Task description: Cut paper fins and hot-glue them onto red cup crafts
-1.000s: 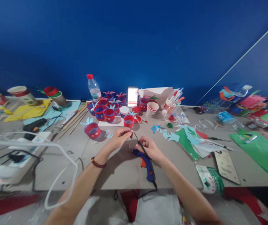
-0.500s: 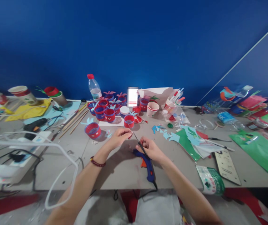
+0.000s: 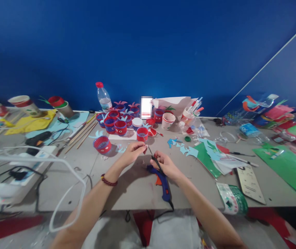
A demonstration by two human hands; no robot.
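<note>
My left hand (image 3: pixel 132 151) is pinched shut on a tiny piece I cannot make out, held just above the grey table (image 3: pixel 127 186). My right hand (image 3: pixel 164 164) is closed around small black-handled scissors (image 3: pixel 154 158), whose blades point up-left to the left hand's fingertips. A blue glue gun (image 3: pixel 163 183) with an orange trigger lies on the table right under my right hand. A red and blue paper cup (image 3: pixel 142 133) stands just beyond my fingers, and another (image 3: pixel 102 144) stands to the left.
Several decorated cups (image 3: pixel 119 122), a water bottle (image 3: pixel 103 97) and a cup of pens (image 3: pixel 189 114) stand at the back. Green sheets (image 3: pixel 290 169) and paper cut-outs (image 3: pixel 189 150) lie right. A power strip (image 3: pixel 10 186), cables and a black glue gun (image 3: pixel 37 138) lie left.
Almost nothing differs; both hands stay together with only a slight shift of the scissors and fingertips.
</note>
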